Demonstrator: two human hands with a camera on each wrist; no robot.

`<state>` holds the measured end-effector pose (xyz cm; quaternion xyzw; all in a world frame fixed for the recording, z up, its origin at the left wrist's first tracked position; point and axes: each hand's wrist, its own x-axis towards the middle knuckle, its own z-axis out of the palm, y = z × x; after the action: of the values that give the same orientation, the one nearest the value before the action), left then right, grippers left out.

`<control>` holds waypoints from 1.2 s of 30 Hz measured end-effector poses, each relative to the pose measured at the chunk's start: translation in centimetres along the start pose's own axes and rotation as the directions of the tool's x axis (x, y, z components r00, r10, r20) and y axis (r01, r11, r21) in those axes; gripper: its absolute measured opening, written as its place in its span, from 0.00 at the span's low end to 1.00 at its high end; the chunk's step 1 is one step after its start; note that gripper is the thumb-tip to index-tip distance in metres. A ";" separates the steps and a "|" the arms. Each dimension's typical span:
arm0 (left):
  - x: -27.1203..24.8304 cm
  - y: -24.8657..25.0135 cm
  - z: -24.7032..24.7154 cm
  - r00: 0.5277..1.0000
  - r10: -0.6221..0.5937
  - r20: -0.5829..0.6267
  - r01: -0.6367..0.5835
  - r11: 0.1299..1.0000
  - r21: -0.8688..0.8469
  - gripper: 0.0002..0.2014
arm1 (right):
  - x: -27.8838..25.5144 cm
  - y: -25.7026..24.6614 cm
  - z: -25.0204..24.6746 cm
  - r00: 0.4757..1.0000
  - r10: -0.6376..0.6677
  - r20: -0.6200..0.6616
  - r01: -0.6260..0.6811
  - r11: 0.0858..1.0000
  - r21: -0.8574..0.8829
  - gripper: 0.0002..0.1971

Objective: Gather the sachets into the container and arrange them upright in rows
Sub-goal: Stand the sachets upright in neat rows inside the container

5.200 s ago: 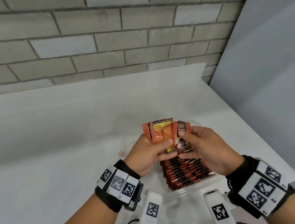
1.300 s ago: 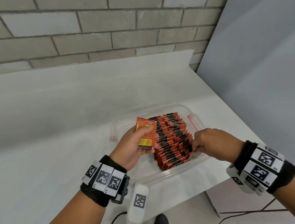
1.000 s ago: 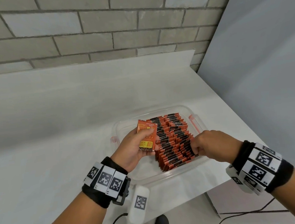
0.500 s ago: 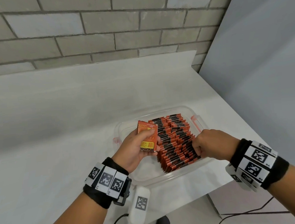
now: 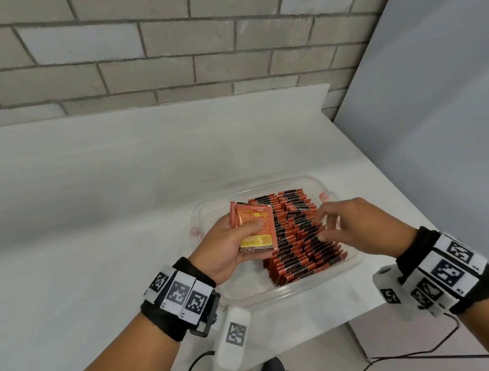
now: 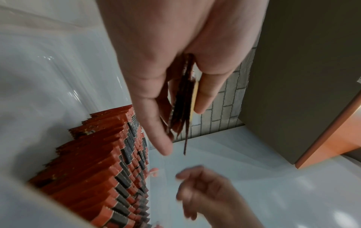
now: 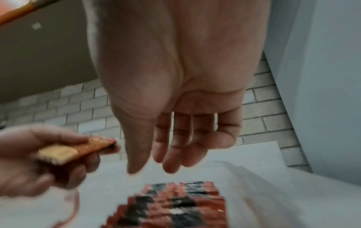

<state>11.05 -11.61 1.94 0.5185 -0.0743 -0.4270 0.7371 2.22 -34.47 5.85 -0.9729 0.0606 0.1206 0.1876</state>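
A clear plastic container sits near the table's right corner. Orange-and-black sachets stand upright in packed rows along its right side; the same rows appear in both wrist views. My left hand grips a small stack of orange sachets over the container's left part, thumb across the front. The stack sits edge-on between thumb and fingers in the left wrist view. My right hand hovers above the rows with fingers spread, holding nothing.
The container's left half holds no sachets. The white table meets a brick wall at the back, and a grey panel stands at the right. Its near edge lies just below the container. Cables hang below the table edge.
My right hand has lifted off the right end of the sachet rows and spread its fingers, moving left toward the held stack. The left hand has kept its stack almost still.
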 end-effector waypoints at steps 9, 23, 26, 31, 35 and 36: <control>-0.3 0.1 1.0 0.995 0.028 0.091 -0.036 0.996 0.080 0.16 | 1.1 -5.3 0.4 0.983 -0.048 -0.177 0.129 0.866 0.484 0.22; 0.2 0.0 1.0 0.995 0.096 -0.015 -0.096 0.992 -0.081 0.11 | 0.5 -5.0 1.8 0.909 -0.099 -0.404 0.262 0.891 0.371 0.12; 0.3 -0.2 1.2 0.995 0.101 0.003 -0.101 0.994 -0.048 0.11 | 0.8 -4.9 1.5 0.933 0.022 -0.358 0.154 0.876 0.457 0.17; 0.3 -0.2 1.5 0.993 0.113 0.041 -0.116 0.991 0.063 0.11 | 0.6 -4.7 0.9 0.941 -0.167 -0.296 0.283 0.867 0.410 0.28; 0.4 -0.1 1.4 0.986 0.159 0.042 -0.160 0.987 0.020 0.20 | 0.6 -5.1 1.0 0.953 -0.017 -0.303 0.197 0.793 0.576 0.18; 0.4 -0.1 1.3 0.986 0.159 0.045 -0.160 0.987 0.010 0.23 | 0.6 -5.4 1.1 0.959 0.052 -0.277 0.144 0.756 0.639 0.15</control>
<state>10.52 -12.80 2.33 0.5063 -0.1345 -0.3774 0.7636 3.41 -29.15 6.58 -0.8543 0.1002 -0.0504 0.5075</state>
